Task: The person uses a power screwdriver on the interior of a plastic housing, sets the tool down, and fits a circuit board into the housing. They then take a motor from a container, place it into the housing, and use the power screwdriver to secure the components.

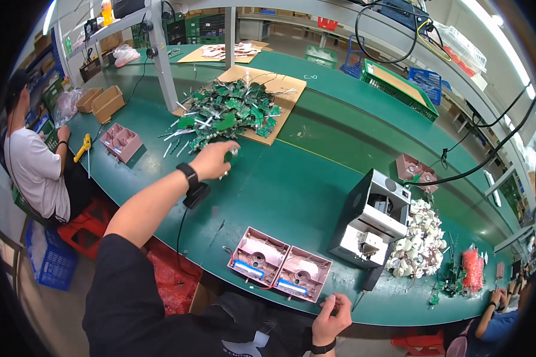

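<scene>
Far to the left of a double pink casing (281, 266), a co-worker (39, 172) in a pale shirt sat at the green bench (280, 190). Less far left of the casing lay a yellow tool (84, 147) and a second pink casing (121, 143). Beyond the double casing, slightly left, the left hand (213, 162) reached toward a heap of green circuit boards (229, 113), its fingertips seemingly pinching a small piece (233, 151) too blurred to identify. A brown sheet (295, 92) lay under the heap, probably keeping it together. The double casing lay open side up, blue batteries (248, 269) showing, likely for easy access. Just right of it, the right hand (332, 318) had curled fingers; whether it gripped anything, I cannot tell. Farther right stood a grey-black machine (372, 220), then white parts (420, 241).
</scene>
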A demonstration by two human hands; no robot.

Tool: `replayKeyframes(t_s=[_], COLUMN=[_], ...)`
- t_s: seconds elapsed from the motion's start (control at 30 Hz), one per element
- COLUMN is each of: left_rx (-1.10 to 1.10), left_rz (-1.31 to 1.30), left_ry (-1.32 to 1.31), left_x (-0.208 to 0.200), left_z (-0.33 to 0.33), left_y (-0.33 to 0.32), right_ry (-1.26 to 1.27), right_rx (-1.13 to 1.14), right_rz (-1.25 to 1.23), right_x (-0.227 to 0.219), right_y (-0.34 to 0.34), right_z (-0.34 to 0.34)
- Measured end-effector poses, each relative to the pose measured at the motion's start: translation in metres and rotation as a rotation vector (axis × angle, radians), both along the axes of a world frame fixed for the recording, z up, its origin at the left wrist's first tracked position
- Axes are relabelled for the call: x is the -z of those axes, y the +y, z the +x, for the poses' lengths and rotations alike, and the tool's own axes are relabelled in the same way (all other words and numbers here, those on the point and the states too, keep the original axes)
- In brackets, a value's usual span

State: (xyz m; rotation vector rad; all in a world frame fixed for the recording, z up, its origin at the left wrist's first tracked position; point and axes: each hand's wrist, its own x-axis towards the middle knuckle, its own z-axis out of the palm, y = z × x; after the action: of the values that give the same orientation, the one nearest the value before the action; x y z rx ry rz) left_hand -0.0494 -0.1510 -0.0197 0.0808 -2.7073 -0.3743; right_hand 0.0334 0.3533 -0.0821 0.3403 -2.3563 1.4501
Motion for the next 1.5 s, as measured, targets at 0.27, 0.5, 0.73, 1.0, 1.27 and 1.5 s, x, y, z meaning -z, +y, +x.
replayKeyframes(t_s=[0.27,0.5,0.73,1.0,1.27,1.5], left_rx=[0.158,0.191,0.263,0.383,0.454,0.228], left_rz=[0.762,0.622,0.426,0.979,1.147,0.945], left_ry=[-0.290,-0.289,-0.301,-0.303,-0.246,-0.278], left_x=[-0.053,-0.043,-0.050,-0.072,-0.078,-0.036], left_z=[0.020,-0.008,-0.002,0.010,0.033,0.012], left_y=[0.079,0.100,0.081,0.092,0.139,0.112], right_ry=[0.044,-0.245,-0.256,-0.035,-0.243,-0.271], right_rx=[0.027,-0.014,-0.009,-0.332,-0.472,-0.420], right_rz=[0.057,-0.202,-0.193,0.038,-0.063,-0.450], right_x=[0.001,-0.020,-0.063,-0.131,-0.145,-0.176], right_y=[0.001,0.000,0.004,-0.066,-0.146,-0.093], right_z=[0.001,0.001,0.003,-0.041,-0.117,-0.081])
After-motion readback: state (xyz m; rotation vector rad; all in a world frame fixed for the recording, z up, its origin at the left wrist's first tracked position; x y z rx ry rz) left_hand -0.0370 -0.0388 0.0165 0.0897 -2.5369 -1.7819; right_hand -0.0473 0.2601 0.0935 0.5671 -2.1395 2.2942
